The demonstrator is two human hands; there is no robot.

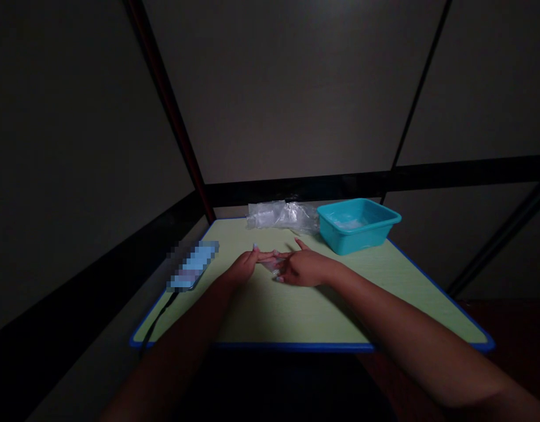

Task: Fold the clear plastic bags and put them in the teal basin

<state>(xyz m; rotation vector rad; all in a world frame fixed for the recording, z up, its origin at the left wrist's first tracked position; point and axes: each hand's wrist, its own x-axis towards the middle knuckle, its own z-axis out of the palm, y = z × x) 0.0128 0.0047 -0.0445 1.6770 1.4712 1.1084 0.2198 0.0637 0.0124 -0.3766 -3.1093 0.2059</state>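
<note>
A small piece of clear, thin plastic, bag-like [270, 265], is between my two hands, just above the middle of the table. My left hand [247, 265] grips its left side, with the thumb up and the fingers pointing right. From the other side my right hand [304, 267] has its lower fingers closed at the plastic, while one finger sticks out away from it. The fingertips of both hands nearly meet. Parts of the plastic are hidden by the fingers, and whether anything is inside it I cannot tell.
The pale green table [291, 319] has a blue edge. A turquoise basin [360, 237] with clear plastic inside stands at the back right. Beside it lies a heap of clear plastic bags [281, 215]. A blurred phone-like device [194, 265] with a dark cord is at the left edge.
</note>
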